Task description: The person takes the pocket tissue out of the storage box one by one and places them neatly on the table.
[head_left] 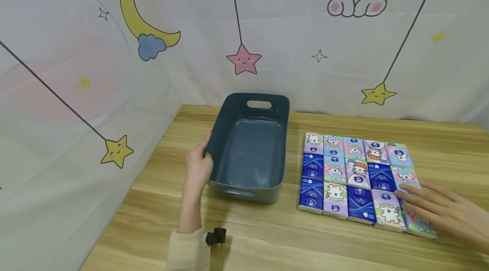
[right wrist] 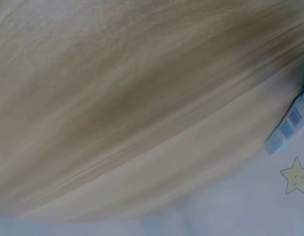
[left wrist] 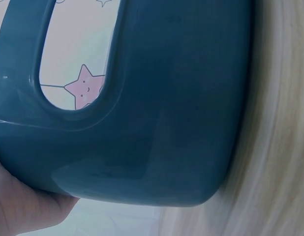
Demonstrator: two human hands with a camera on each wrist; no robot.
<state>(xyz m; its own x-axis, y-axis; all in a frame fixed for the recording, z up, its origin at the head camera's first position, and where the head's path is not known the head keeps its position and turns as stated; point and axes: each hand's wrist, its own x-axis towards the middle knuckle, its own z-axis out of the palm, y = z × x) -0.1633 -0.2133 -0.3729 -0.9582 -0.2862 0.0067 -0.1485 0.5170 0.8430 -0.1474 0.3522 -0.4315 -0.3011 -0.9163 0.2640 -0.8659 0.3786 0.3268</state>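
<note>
In the head view, a dark blue-green plastic bin (head_left: 254, 152) with cut-out handles stands on the table, its inside bare. My left hand (head_left: 200, 162) lies against the bin's left side, the index finger pointing forward along the wall. The left wrist view shows the heel of that hand (left wrist: 31, 204) beside the bin's near end (left wrist: 167, 98). Small tissue packs (head_left: 359, 201), some dark blue and some with cartoon prints, form a flat block of three rows. Over its right-hand column my right hand (head_left: 443, 209) reaches with extended fingers, partly covering the nearer packs.
The wood-grain table (head_left: 267, 237) meets a pale printed cloth (head_left: 290, 50) at the back and left. A black wrist mount (head_left: 216, 236) sits at the left sleeve (head_left: 189, 249). The right wrist view catches the block's edge (right wrist: 289, 123) at its far right.
</note>
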